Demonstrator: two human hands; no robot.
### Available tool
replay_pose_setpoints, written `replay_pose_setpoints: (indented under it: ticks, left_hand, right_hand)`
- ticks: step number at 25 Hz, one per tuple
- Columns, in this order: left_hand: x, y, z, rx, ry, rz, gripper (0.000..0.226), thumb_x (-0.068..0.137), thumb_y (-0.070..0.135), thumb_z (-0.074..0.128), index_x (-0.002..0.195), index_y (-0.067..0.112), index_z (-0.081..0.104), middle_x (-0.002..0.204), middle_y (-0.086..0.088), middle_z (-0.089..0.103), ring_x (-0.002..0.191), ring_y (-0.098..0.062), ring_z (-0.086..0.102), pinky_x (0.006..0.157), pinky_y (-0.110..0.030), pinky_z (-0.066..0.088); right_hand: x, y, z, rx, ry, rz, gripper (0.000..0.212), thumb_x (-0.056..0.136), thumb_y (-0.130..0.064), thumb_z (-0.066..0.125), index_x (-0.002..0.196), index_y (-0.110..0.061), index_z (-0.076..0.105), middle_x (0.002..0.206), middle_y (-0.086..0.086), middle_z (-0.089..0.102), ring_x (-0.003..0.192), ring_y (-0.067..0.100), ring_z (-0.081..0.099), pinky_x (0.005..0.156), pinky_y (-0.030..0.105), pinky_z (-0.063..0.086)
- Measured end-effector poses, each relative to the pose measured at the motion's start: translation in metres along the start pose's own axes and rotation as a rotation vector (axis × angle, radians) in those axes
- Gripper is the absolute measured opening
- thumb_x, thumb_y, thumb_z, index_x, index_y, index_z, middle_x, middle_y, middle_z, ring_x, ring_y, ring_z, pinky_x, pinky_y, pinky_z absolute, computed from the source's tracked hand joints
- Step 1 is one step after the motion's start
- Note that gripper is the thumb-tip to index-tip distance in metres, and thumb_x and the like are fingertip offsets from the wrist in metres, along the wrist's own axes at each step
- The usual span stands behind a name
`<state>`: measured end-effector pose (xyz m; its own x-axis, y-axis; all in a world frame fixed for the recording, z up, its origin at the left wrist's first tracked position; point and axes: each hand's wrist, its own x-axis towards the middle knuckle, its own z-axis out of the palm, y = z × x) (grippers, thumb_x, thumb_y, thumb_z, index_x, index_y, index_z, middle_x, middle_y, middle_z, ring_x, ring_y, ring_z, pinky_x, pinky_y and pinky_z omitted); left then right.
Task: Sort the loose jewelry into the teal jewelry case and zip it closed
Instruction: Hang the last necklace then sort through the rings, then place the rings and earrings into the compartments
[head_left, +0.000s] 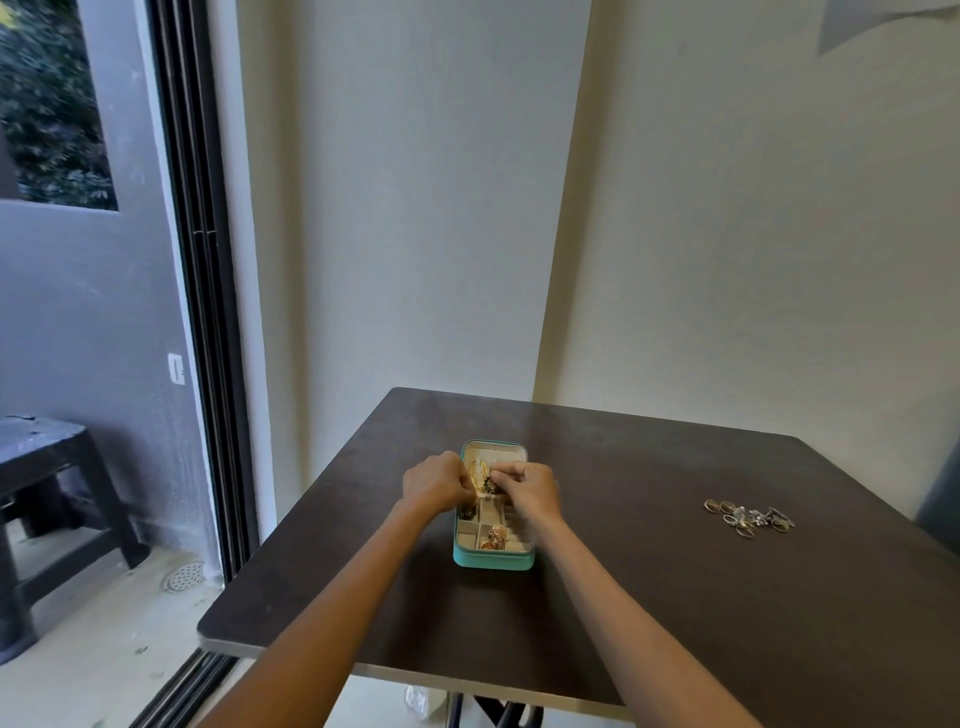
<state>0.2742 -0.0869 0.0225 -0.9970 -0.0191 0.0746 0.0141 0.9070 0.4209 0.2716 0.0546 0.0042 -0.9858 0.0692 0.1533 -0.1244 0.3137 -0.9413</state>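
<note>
Head view: left hand (435, 480) and right hand (530, 486), both pinching gold chain jewelry (480, 475) over open teal oblong zip case (493, 560); loose pile of metal rings (748, 515) well right of grip, nearer right hand.

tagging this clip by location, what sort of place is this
Probably a room in a home, beside a balcony. A dark wooden table stands in a corner of plain cream walls; a sliding glass door opens onto a balcony with a floor drain and dark stool.
</note>
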Motion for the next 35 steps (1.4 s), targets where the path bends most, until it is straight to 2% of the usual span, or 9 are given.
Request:
replay_pose_setpoints:
  ticks: [2, 6, 11, 14, 19, 24, 27, 32, 35]
  left_hand:
    - [0.001, 0.001, 0.002, 0.015, 0.006, -0.011, 0.015, 0.081, 0.029, 0.068, 0.092, 0.019, 0.069, 0.096, 0.003, 0.07, 0.088, -0.013, 0.065, 0.075, -0.03, 0.053]
    - [0.0, -0.003, 0.001, -0.024, 0.035, -0.054, 0.009, 0.085, 0.023, 0.063, 0.093, 0.019, 0.064, 0.098, 0.001, 0.068, 0.091, -0.016, 0.064, 0.077, -0.03, 0.051]
    - [0.0, -0.011, -0.002, -0.103, 0.048, -0.108, 0.003, 0.084, 0.02, 0.063, 0.084, 0.023, 0.064, 0.096, 0.002, 0.071, 0.093, -0.015, 0.064, 0.084, -0.033, 0.051]
    - [-0.002, -0.012, -0.002, -0.067, 0.017, -0.083, 0.007, 0.083, 0.028, 0.067, 0.087, 0.023, 0.069, 0.096, 0.005, 0.07, 0.092, -0.013, 0.063, 0.079, -0.032, 0.049]
    - [-0.001, -0.013, -0.003, -0.042, -0.047, -0.054, 0.011, 0.081, 0.031, 0.07, 0.09, 0.024, 0.07, 0.099, 0.008, 0.07, 0.093, -0.011, 0.062, 0.08, -0.03, 0.048]
    - [-0.001, -0.007, -0.003, 0.022, -0.09, -0.014, 0.016, 0.084, 0.031, 0.067, 0.096, 0.021, 0.069, 0.1, 0.005, 0.068, 0.088, -0.009, 0.059, 0.074, -0.026, 0.045]
    - [-0.001, -0.001, -0.003, 0.001, -0.083, -0.019, 0.016, 0.085, 0.032, 0.064, 0.096, 0.021, 0.067, 0.098, 0.002, 0.069, 0.089, -0.012, 0.063, 0.072, -0.026, 0.047]
    - [0.002, 0.052, 0.004, -0.139, 0.073, 0.073, 0.016, 0.091, 0.031, 0.056, 0.094, 0.02, 0.066, 0.095, -0.002, 0.067, 0.087, -0.019, 0.063, 0.075, -0.033, 0.049]
    - [0.004, 0.105, 0.024, -0.299, 0.061, 0.131, 0.015, 0.09, 0.023, 0.055, 0.097, 0.015, 0.065, 0.098, -0.008, 0.067, 0.093, -0.025, 0.062, 0.082, -0.037, 0.049]
  right_hand:
    - [-0.003, -0.002, 0.001, -0.047, -0.035, -0.007, 0.017, 0.086, -0.01, 0.067, 0.101, -0.013, 0.074, 0.097, 0.001, 0.073, 0.084, 0.013, 0.068, 0.084, 0.029, 0.056]
    - [-0.003, -0.012, 0.002, -0.081, -0.159, 0.057, 0.021, 0.091, -0.005, 0.059, 0.107, -0.011, 0.071, 0.089, 0.004, 0.07, 0.063, 0.007, 0.063, 0.06, 0.015, 0.055]
    - [-0.002, -0.023, 0.006, -0.237, -0.238, 0.11, 0.016, 0.085, -0.004, 0.067, 0.1, -0.008, 0.07, 0.079, 0.008, 0.069, 0.051, 0.007, 0.061, 0.063, 0.023, 0.059]
    - [-0.003, -0.022, 0.009, -0.281, -0.227, 0.1, 0.01, 0.083, -0.006, 0.069, 0.092, -0.012, 0.068, 0.072, 0.006, 0.067, 0.054, 0.01, 0.061, 0.059, 0.025, 0.058]
    - [0.001, -0.014, 0.011, -0.379, -0.089, 0.042, 0.028, 0.08, -0.008, 0.069, 0.065, -0.029, 0.057, 0.102, 0.008, 0.07, 0.096, 0.025, 0.067, 0.085, 0.043, 0.056]
    - [0.001, -0.014, 0.006, -0.394, -0.14, 0.065, 0.029, 0.079, -0.005, 0.069, 0.07, -0.028, 0.054, 0.106, 0.005, 0.066, 0.101, 0.022, 0.063, 0.089, 0.038, 0.054]
    - [0.0, -0.017, 0.001, -0.358, -0.148, 0.074, 0.023, 0.083, -0.006, 0.063, 0.075, -0.026, 0.055, 0.1, 0.003, 0.065, 0.093, 0.017, 0.064, 0.084, 0.031, 0.054]
    - [0.006, -0.018, -0.03, -0.293, -0.004, 0.015, 0.006, 0.088, -0.022, 0.057, 0.083, -0.024, 0.057, 0.094, 0.001, 0.069, 0.097, 0.019, 0.064, 0.09, 0.041, 0.05]
    - [0.007, -0.011, -0.072, -0.294, 0.102, 0.057, 0.014, 0.093, -0.021, 0.05, 0.099, -0.015, 0.061, 0.104, 0.005, 0.067, 0.099, 0.023, 0.062, 0.086, 0.038, 0.05]
